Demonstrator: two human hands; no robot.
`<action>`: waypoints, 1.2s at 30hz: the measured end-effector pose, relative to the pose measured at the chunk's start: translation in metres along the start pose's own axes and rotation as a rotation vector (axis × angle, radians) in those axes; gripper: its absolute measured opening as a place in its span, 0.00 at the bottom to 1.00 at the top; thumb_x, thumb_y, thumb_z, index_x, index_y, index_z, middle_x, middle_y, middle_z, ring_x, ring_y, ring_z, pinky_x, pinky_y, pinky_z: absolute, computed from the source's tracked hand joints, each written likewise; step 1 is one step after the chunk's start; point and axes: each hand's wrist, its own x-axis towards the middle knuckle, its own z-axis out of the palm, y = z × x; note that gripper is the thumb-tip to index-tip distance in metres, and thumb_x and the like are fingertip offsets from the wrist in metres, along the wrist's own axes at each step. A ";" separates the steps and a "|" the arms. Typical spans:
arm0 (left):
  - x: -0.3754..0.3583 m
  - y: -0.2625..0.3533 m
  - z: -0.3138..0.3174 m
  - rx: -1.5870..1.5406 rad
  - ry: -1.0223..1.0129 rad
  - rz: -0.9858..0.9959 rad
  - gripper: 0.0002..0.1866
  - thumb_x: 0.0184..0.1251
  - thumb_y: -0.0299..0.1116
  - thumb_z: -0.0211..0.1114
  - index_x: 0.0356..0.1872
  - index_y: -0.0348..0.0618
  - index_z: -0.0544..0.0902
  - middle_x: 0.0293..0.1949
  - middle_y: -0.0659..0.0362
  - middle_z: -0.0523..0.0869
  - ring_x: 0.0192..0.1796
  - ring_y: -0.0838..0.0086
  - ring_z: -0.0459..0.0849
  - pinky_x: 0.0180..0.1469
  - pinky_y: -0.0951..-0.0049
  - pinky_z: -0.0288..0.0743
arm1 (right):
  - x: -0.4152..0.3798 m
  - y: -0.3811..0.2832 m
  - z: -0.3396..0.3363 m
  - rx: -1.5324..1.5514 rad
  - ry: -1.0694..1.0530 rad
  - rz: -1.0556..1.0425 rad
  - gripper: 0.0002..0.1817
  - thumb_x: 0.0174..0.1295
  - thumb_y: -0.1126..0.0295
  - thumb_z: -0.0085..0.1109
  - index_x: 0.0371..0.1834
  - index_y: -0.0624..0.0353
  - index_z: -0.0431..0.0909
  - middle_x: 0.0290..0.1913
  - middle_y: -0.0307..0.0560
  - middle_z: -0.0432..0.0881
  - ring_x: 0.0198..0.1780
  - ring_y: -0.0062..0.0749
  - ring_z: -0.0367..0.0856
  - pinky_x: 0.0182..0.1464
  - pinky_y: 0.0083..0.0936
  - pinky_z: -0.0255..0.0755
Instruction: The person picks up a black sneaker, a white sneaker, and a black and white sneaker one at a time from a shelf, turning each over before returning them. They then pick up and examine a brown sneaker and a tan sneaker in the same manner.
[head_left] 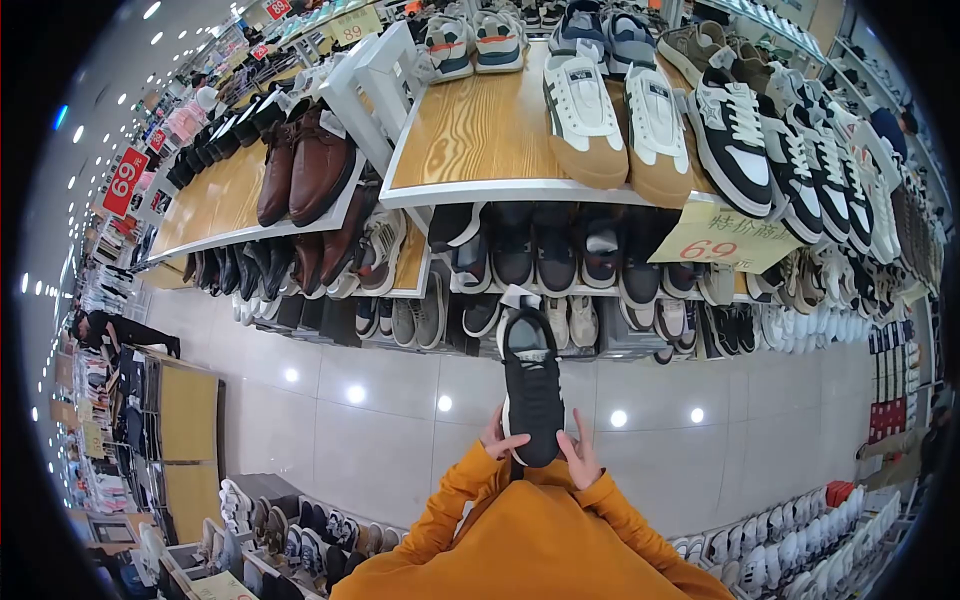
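Observation:
A black sneaker [534, 395] with a white sole edge is held in front of my body, its toe pointing toward me. My left hand [504, 440] grips the toe end from the left, thumb on the upper. On the other side, my right hand [579, 455] holds the same end with its thumb against the shoe's edge. A white tag or paper [518, 297] shows at the heel end. The undersides of my fingers are hidden by the shoe.
A wooden display shelf [470, 130] ahead carries white sneakers with tan toes [585, 120] and black-and-white sneakers [735, 140]. Brown leather shoes [320, 170] stand on the left shelf. A yellow price sign [725, 238] hangs at the edge. A person in black [125, 330] is far left.

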 end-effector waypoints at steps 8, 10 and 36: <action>0.079 0.094 0.018 0.120 -0.174 0.039 0.45 0.49 0.32 0.70 0.65 0.36 0.51 0.58 0.52 0.67 0.58 0.71 0.69 0.59 0.73 0.62 | 0.095 -0.056 0.013 0.165 0.145 0.072 0.32 0.57 0.61 0.60 0.61 0.62 0.56 0.45 0.45 0.76 0.45 0.24 0.76 0.42 0.18 0.70; 0.112 0.108 0.009 0.154 -0.139 0.141 0.43 0.50 0.35 0.70 0.64 0.36 0.55 0.56 0.53 0.70 0.55 0.70 0.71 0.57 0.74 0.64 | 0.135 -0.072 0.018 0.195 0.127 0.022 0.43 0.54 0.61 0.63 0.65 0.69 0.47 0.49 0.52 0.74 0.48 0.30 0.74 0.48 0.21 0.70; 0.179 0.096 -0.045 -0.082 -0.032 -0.130 0.23 0.65 0.42 0.54 0.59 0.47 0.65 0.55 0.61 0.75 0.56 0.74 0.73 0.58 0.75 0.63 | 0.337 -0.086 0.030 -0.088 0.046 -0.167 0.41 0.54 0.53 0.61 0.68 0.46 0.50 0.48 0.47 0.74 0.41 0.23 0.74 0.39 0.19 0.70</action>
